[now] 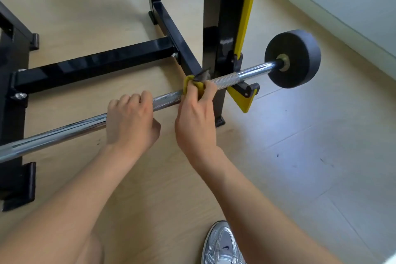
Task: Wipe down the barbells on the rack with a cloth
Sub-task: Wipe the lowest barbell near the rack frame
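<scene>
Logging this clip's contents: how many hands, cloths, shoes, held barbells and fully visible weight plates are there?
hands: 2, left hand and right hand
cloth: 1
shoe: 1
barbell, held: 1
weight plate, fully in view: 1
Total: 6

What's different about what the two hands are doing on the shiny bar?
The left hand grips the bare barbell; the right hand holds a yellow cloth wrapped round it. The right hand is nearer the black weight plate; the left hand is farther away. Both curl around the barbell.
</scene>
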A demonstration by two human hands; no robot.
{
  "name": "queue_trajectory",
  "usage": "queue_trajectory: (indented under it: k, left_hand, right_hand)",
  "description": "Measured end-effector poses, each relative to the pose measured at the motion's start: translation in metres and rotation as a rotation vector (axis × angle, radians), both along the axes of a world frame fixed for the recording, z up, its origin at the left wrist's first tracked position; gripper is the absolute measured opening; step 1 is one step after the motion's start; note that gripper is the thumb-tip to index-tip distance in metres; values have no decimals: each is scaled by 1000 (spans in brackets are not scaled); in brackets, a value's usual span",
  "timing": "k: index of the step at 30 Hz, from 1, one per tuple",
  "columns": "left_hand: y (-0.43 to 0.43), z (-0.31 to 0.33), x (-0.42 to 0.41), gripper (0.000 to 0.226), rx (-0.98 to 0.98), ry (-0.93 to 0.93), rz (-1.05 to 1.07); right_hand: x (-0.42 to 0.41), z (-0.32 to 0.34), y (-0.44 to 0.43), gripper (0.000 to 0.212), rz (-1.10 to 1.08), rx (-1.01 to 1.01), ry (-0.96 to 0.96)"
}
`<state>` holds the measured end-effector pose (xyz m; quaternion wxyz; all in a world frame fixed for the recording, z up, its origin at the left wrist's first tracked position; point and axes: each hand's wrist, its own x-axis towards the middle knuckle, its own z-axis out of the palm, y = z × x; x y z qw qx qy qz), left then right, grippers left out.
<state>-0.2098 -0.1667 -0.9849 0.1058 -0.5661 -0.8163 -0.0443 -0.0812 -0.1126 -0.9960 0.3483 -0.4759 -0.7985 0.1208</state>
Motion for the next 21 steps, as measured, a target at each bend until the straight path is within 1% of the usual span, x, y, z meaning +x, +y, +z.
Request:
queue_trajectory:
  k: [2,3,4,5,7,8,9,10,12,13,14,15,17,18,19,20,21]
  left_hand:
    - [5,7,2,30,-39,3,43]
    - [8,12,4,30,-54,-4,64]
    - [8,14,5,30,-69,-1,91]
    - [7,13,4,30,-76,17,125]
    - [0,7,1,29,-47,42,201]
    - [-2,7,0,27,-15,47,221]
    - [-2,7,-1,25,-1,48,228]
    - [0,9,-2,21,-17,40,236]
    - [6,13,-3,16,-80,47,254]
    - [8,14,-4,18,-93,49,251]
    - [9,15,-4,20,-98,40,243]
    - [9,15,-6,23,-100,26,236]
    - [8,12,-11,27,-116,5,228]
    - [10,13,-12,25,-134,-4,228]
    - [12,15,-12,21,-152,-15,234]
    - [14,18,-13,16,-166,-20,235]
    - [16,20,-14,13,-178,-17,223]
  right_hand:
    - [3,4,0,29,129,46,-80]
    - [8,5,8,29,158,73,-144]
    - [13,7,17,27,143,75,-172]
    - [17,9,27,25,63,60,-155]
    - [21,12,37,26,-171,-22,-84]
    - [17,10,33,28,-230,-56,-72]
    - [8,8,21,29,-201,-53,-67]
    - [-3,4,6,30,-98,-29,-60]
    - [-16,0,-21,41,212,-4,-42]
    - [-13,-2,-21,44,327,-1,-45]
    - [-6,1,-9,44,353,14,-33]
    - [2,4,8,43,303,27,-1]
    - [18,8,38,35,57,27,97]
    - [19,8,44,32,-55,15,122]
    - [11,5,38,30,-101,10,122]
    - [-2,2,24,30,-67,14,94]
    - [-17,-3,5,30,27,33,63]
